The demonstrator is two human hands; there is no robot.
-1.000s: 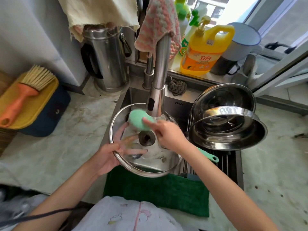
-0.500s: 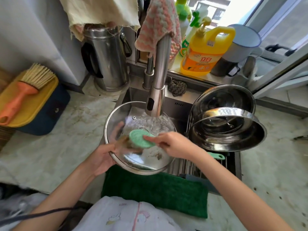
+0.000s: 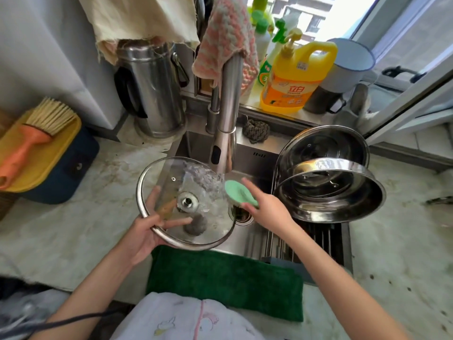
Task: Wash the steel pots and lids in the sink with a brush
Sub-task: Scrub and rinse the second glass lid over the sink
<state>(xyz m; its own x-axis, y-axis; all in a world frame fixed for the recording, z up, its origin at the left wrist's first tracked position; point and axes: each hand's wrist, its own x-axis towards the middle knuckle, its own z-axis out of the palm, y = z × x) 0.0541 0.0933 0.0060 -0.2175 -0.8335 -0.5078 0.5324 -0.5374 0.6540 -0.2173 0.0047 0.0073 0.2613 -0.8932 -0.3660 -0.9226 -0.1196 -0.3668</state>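
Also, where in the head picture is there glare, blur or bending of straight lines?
Head view: the window at the top is blown out white; the running water on the glass lid is smeared; straight edges bow near the frame borders, a wide-angle effect.

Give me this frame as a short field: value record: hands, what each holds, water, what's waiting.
left hand: grips the rim of the glass lid, tilted over the sink
right hand: holds the green brush at the lid's right edge
water: running from the faucet onto the lid
pots: steel pot lying on its side on the rack at the sink's right, a second steel lid behind it
sill: yellow detergent bottle
left counter: orange brush on a yellow board, unused
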